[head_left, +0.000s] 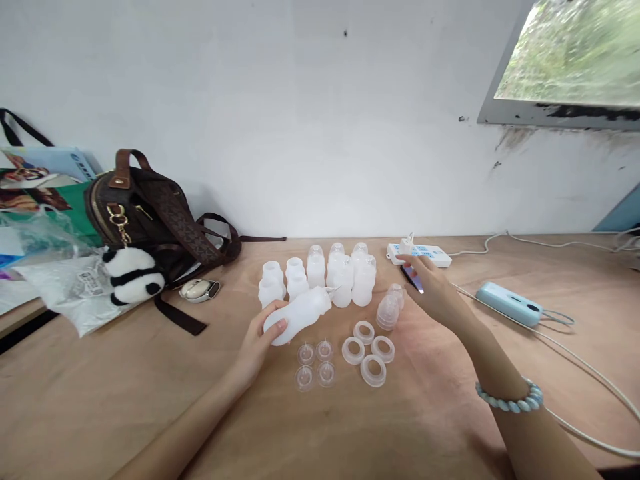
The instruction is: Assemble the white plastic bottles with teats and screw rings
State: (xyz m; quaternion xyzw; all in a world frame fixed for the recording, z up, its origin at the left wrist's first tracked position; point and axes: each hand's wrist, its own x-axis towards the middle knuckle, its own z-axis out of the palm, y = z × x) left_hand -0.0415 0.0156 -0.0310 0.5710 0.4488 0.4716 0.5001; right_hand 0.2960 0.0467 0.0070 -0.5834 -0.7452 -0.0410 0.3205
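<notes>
My left hand is closed round a translucent white baby bottle, tilted with its neck up and to the right. A small clear tip shows at that neck, its details unclear. Out to the right, my right hand reaches over a dark phone with its fingers stretched out; whether they touch it I cannot tell. Between my arms lie several clear nipples and several clear collar rings. Clear dome caps are grouped left of my right hand. Behind stand capped bottles and uncapped bottle bodies.
A power strip lies by the wall, with a white cable trailing right. Farther right is a light-blue power bank. A brown backpack with a panda charm, a plastic bag and a watch occupy the left side.
</notes>
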